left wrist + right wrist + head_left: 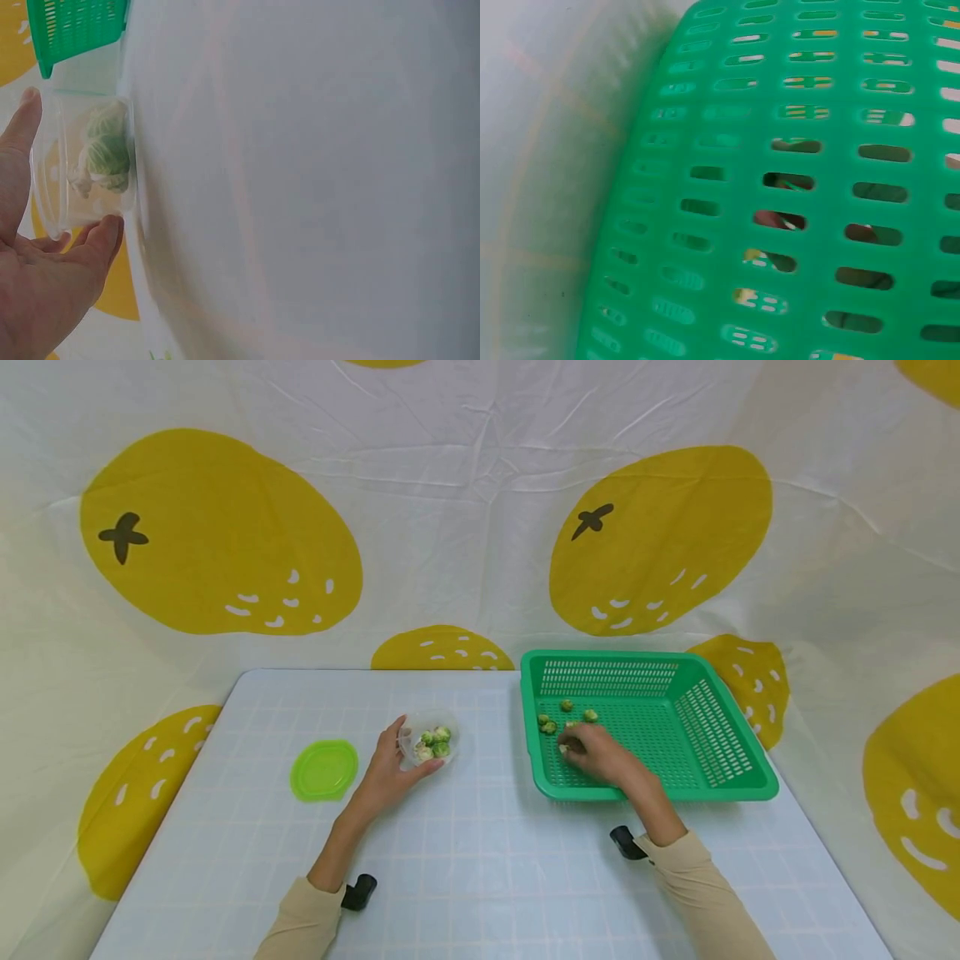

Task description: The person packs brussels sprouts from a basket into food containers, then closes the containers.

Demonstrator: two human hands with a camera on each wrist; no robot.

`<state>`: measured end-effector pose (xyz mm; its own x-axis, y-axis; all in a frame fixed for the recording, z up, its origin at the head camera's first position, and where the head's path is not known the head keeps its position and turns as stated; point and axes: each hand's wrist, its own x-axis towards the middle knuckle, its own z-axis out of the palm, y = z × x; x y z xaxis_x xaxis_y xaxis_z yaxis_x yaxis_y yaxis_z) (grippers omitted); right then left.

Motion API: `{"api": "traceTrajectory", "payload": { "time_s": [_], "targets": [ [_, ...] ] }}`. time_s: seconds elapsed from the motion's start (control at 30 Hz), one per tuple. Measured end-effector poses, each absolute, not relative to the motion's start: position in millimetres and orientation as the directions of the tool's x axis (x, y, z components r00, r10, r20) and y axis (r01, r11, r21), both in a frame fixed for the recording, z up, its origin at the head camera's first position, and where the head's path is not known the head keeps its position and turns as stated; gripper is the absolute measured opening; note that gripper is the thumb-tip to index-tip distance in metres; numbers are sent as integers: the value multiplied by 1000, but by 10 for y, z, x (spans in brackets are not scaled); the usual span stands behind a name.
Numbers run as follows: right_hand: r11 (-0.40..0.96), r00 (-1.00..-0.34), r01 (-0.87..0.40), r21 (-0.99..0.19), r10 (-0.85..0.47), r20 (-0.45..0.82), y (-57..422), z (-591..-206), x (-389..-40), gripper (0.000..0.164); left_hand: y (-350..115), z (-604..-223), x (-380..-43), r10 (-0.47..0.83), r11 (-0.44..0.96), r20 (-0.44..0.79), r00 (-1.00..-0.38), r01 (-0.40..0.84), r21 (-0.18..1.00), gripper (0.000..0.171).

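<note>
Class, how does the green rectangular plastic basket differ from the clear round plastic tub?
The green plastic basket is larger than the clear plastic tub. The basket is opaque and slotted; the tub is see-through. The right hand reaches into the basket; the left hand holds the tub. Both contain round green sprouts.

Light is soft and even, with faint shadow left of the green basket [660,718]. Wrist views look slightly hazy.
</note>
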<state>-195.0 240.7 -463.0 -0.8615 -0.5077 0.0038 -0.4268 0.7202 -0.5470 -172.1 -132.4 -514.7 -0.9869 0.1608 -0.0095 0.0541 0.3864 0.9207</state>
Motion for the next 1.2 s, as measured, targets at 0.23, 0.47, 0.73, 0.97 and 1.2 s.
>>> {"api": "traceTrajectory", "payload": {
  "time_s": [0.23,0.47,0.73,0.97,1.2],
  "targets": [
    [715,-887,-437,-545,-443,130,2334,-4536,-1965,22,-1324,-5134,-1714,162,393,-7,-987,58,918,107],
    [689,-895,-446,-572,-360,263,2194,-4400,-1981,22,-1327,-5121,-1707,166,381,-5,-986,59,923,107],
    [631,-878,-474,-614,-282,387,2027,-4311,-2018,25,-1331,-5135,-1715,170,379,7,-985,72,923,107],
    [580,-874,-479,-658,-246,419,1865,-4256,-2032,28,-1331,-5136,-1724,173,370,11,-985,76,926,104],
    [538,-849,-520,-664,-244,468,1661,-4240,-2069,27,-1330,-5131,-1721,171,380,4,-985,70,922,105]
  ]
}}
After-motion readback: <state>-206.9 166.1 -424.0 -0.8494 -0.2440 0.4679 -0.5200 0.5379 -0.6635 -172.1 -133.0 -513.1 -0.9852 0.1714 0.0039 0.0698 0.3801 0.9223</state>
